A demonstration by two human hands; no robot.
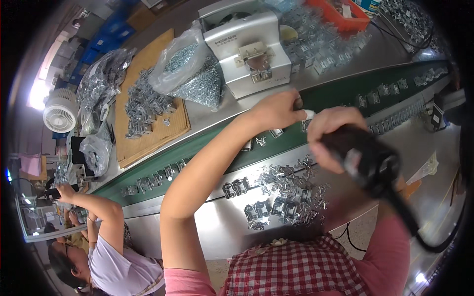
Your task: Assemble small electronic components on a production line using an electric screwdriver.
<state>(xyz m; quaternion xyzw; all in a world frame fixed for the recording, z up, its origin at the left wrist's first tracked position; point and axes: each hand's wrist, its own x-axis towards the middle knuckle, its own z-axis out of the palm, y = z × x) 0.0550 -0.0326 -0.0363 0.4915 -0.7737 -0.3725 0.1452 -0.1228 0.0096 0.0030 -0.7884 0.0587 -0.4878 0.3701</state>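
My right hand grips a black electric screwdriver, whose thick cable runs down to the lower right. Its tip points left, close to my left hand. That left hand reaches over the green conveyor belt, fingers curled and pressed together; what they hold is hidden. A white covering shows at the fingertips. A silver screw feeder stands just beyond the left hand. Near me on the metal ledge lie small metal brackets and a loose pile of small metal parts.
Metal assemblies line the green belt. Beyond it are a bag of screws, cardboard with a heap of brackets, and a red bin. A co-worker works at the left; a white fan stands farther off.
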